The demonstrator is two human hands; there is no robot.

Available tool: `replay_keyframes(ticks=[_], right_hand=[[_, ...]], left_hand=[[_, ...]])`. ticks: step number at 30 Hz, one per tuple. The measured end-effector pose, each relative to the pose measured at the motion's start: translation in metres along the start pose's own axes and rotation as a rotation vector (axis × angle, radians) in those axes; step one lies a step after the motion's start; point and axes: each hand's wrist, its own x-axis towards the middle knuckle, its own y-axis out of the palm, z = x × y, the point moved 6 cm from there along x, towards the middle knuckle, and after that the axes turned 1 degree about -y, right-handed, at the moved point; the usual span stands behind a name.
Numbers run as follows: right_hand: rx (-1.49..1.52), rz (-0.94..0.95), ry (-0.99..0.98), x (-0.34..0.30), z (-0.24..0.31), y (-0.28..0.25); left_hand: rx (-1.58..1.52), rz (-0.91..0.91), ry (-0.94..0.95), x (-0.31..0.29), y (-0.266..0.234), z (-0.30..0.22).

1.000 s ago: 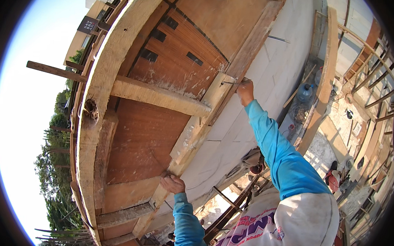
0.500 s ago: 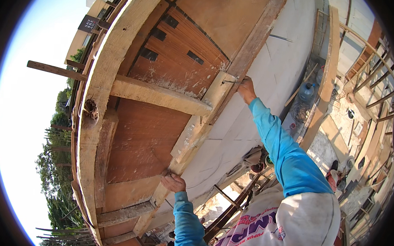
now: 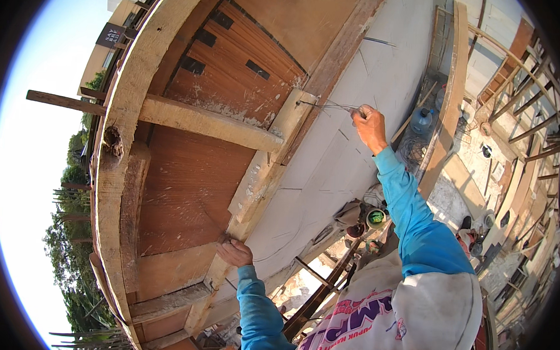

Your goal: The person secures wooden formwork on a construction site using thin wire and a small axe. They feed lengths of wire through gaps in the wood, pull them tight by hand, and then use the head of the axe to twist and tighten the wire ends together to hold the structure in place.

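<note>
My right hand (image 3: 369,127) is closed in a pinch on thin dark strands (image 3: 333,105), which look like wire or string. They stretch to a dark spot on a pale wooden block (image 3: 294,115) fixed along the long beam. Lower down and to the left, my left hand (image 3: 235,252) grips the edge of the long wooden beam (image 3: 249,214), its fingers curled over. What lies under those fingers is hidden. Reddish-brown wood panels (image 3: 183,196) lie left of the beam, and a pale crosspiece (image 3: 211,124) joins it to the curved outer timber (image 3: 116,188).
A white curved surface (image 3: 329,170) slopes away right of the beam, with a thin rod (image 3: 379,41) sticking out. Below are a blue water jug (image 3: 422,121), a bucket with green contents (image 3: 376,218) and scaffold poles (image 3: 532,110). A wooden bar (image 3: 66,101) juts out at left.
My right hand has moved away from the wooden block to the right, drawing out the strands. My left hand stays on the beam. The whole view has shifted slightly.
</note>
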Motion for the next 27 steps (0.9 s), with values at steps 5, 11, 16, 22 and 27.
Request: replay_keyframes(ticks=[5,11,16,22,27], right_hand=[[-0.226,0.058,-0.103,-0.054,0.036,-0.085],[-0.606,0.194,-0.256,-0.083,0.114,-0.112],[-0.059,0.126,-0.777,-0.083,0.144,-0.117],[0.051,0.497,-0.118,-0.108,0.11,-0.097],[0.032,0.523,-0.277,-0.114,0.111,-0.097]], left_hand=[[0.007,-0.022,-0.009,-0.009,0.005,0.007],[-0.052,-0.014,-0.012,-0.003,-0.006,0.003],[-0.092,-0.008,-0.074,-0.007,0.0,0.016],[-0.239,-0.027,-0.089,-0.006,-0.01,0.018],[-0.215,-0.035,-0.118,-0.008,-0.003,0.019]])
